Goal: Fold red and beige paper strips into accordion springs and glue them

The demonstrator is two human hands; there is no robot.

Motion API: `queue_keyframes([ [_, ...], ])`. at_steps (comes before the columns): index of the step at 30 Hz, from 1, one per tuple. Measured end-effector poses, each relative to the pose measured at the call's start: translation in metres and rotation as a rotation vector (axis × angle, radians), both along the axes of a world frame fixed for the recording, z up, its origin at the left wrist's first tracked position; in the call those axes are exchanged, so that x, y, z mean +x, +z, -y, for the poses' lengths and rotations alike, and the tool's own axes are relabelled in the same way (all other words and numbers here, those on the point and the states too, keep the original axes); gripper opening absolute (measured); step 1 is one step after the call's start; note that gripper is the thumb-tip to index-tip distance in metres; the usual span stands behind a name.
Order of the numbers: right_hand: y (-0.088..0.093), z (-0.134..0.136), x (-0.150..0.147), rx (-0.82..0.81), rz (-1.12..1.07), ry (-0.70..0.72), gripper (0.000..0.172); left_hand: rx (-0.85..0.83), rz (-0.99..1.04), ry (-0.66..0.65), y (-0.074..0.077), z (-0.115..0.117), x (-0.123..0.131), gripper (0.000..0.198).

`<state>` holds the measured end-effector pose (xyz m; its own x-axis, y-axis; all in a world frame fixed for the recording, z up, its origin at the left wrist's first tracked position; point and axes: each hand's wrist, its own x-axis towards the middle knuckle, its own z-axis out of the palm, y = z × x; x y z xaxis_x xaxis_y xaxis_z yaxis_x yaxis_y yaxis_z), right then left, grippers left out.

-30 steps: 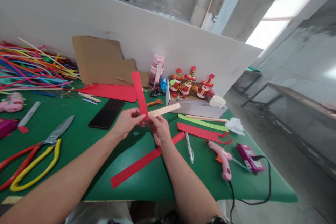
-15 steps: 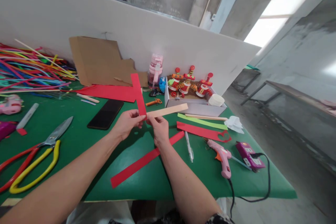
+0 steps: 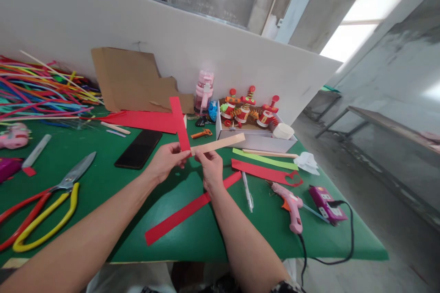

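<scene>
Between the thumb and fingers of my left hand is the lower end of a red paper strip, which points up and away from me. My right hand pinches a pale beige strip that slants to the right. The two strips meet at a corner between my fingertips; whether they are joined there I cannot tell. Under my right wrist, another red strip lies across the green table. A white pen rests to the right of that wrist.
Large scissors and a black phone lie on the left. A pink glue gun with a cable is at right, near a purple box. Behind stand a box of red figures and a pink bottle.
My right hand has slid slightly right along the beige strip, showing more of its near end. The red strip in my left hand has shifted a little left.
</scene>
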<state>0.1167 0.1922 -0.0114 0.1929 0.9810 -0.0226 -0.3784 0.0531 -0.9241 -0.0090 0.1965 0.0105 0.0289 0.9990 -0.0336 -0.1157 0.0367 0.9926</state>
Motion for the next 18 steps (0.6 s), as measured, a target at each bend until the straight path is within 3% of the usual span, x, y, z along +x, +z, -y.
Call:
queue_keyframes([
  [8,0.002,0.003,-0.003,0.082,0.105,0.002,0.018,0.079,-0.079,0.058,-0.003,-0.002,0.000,0.023],
  [14,0.006,0.012,-0.007,0.200,0.375,-0.050,0.006,0.089,-0.098,0.156,-0.006,-0.001,0.002,0.024],
  [18,0.012,0.020,-0.008,0.332,0.432,0.025,0.025,0.058,0.014,0.135,-0.006,-0.002,-0.001,0.033],
])
